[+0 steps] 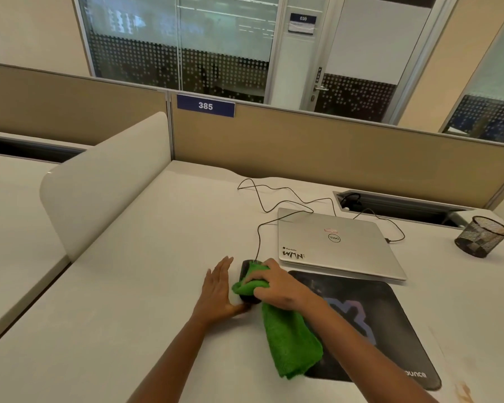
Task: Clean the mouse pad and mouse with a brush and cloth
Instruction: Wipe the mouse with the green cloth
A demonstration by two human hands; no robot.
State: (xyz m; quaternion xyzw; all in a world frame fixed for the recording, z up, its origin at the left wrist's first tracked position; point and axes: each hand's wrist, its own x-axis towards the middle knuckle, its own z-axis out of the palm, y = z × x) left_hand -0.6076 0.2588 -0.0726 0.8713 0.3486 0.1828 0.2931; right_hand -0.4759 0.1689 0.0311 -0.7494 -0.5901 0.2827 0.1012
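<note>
A black wired mouse [244, 269] sits on the white desk just left of the black mouse pad [370, 324]. My right hand [277, 285] grips a green cloth [291, 341] and presses it onto the top of the mouse, hiding most of it. The rest of the cloth trails toward me over the pad's left edge. My left hand [217, 290] lies flat on the desk with straight fingers, its thumb against the mouse's near left side. No brush is plainly in view.
A shut silver laptop [338, 242] lies behind the pad. The mouse cable [274, 199] loops across the desk toward a cable slot [402, 206]. A black mesh pen cup [480, 237] stands at the far right. A white divider [99, 184] rises on the left.
</note>
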